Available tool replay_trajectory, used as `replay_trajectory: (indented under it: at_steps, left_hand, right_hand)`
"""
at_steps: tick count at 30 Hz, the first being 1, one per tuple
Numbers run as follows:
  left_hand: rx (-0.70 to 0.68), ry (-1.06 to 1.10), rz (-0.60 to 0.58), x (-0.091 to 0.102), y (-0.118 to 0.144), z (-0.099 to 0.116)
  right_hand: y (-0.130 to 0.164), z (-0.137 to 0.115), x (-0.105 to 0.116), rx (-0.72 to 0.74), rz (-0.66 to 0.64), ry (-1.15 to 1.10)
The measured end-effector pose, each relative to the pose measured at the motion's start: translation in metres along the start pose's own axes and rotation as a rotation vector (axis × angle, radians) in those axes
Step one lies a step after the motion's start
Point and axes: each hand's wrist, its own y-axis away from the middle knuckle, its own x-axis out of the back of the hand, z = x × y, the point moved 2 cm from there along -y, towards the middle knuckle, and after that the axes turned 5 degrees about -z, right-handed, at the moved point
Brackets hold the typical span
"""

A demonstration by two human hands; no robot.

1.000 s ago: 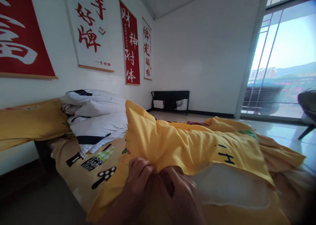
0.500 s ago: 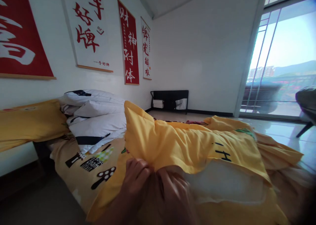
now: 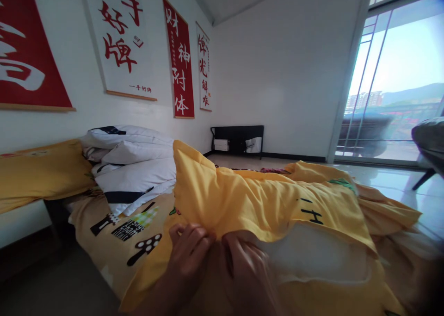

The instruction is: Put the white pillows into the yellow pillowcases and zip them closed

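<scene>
On the bed point(image 3: 104, 242) our left hand point(image 3: 189, 251) and right hand point(image 3: 243, 265) stay pinched shut on the yellow cover point(image 3: 263, 205), barely shifted from a moment ago.

Both hands point(image 3: 215, 260) close together, fingers pinched shut.

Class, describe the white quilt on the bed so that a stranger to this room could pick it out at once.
Start at the wall hung with red and white scrolls; below it runs the bed in yellow printed sheets. The white quilt lies heaped at the bed's wall side, left of the yellow cover that both hands pinch. It alone is white with black stripes among yellow bedding.
</scene>
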Motion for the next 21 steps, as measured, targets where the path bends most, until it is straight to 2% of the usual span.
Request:
replay_trajectory:
  at_steps: [7, 14, 21]
  left_hand:
    - [0.012, -0.009, -0.026, 0.003, -0.001, 0.002]
    - [0.026, 0.031, -0.032, 0.002, 0.001, -0.001]
    - [0.067, 0.092, -0.041, 0.002, 0.002, -0.006]
  right_hand:
    - [-0.001, 0.005, 0.003, -0.037, -0.083, -0.020]
    - [0.000, 0.013, 0.007, -0.089, -0.204, -0.196]
    - [0.002, 0.018, 0.002, -0.060, -0.208, -0.201]
